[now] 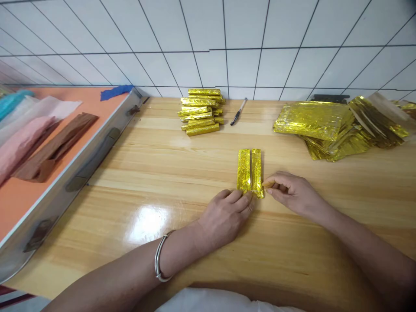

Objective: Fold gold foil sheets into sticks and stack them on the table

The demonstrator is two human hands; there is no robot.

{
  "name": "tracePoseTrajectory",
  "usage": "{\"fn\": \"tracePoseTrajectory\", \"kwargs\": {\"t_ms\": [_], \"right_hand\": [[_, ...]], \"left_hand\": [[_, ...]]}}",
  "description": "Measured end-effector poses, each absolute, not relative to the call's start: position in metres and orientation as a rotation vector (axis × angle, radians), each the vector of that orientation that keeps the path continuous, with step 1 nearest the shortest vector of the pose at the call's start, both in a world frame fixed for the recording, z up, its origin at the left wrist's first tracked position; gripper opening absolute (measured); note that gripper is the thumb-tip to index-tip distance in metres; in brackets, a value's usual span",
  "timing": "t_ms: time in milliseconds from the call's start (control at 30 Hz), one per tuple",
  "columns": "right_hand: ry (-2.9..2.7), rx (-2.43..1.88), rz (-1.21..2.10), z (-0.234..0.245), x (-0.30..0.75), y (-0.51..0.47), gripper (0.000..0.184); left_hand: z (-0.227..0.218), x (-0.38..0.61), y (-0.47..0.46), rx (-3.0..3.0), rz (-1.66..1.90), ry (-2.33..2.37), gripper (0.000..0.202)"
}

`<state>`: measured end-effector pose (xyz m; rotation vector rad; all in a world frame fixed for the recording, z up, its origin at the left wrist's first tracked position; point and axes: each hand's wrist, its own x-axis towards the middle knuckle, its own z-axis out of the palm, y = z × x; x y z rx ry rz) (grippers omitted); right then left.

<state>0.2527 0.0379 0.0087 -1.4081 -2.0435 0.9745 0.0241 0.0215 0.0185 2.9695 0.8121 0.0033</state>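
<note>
Mid-fold, I'd say: L hand [224, 212], fingers flat, pins near end of narrow folded gold-foil strip [249, 171] mid pale wooden table [162, 173], R hand [290, 190] pinches its corner; flap needs firm crease.

A narrow gold foil packet [250, 172] lies flat lengthwise on the wooden table, seam up.

Wooden table [156, 164] bears gold packet [250, 172], packet pile [201, 112], pen [238, 112], foil sheets [318, 125].

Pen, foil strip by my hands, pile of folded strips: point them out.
pen [238, 112], head view, mid-barrel
foil strip [243, 169], head view, left half
pile of folded strips [201, 110], head view, middle layer
</note>
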Motion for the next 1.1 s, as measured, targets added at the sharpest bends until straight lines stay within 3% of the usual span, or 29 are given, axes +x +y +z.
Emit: {"fn": "tracePoseTrajectory", "kwargs": {"t_ms": [267,567,1100], "right_hand": [[-2.301,-1.385,0.79,0.014,0.256,0.037,0.012],[-2.163,-1.47,1.108,0.014,0.258,0.022,0.02],[-2.412,-1.501,0.682,0.015,0.266,-0.006,0.025]], "left_hand": [[0.017,0.028,0.019,2.986,-0.048,0.864,0.043],[0.016,0.029,0.018,2.985,-0.062,0.881,0.045],[0.016,0.029,0.019,2.957,-0.054,0.869,0.049]]}}
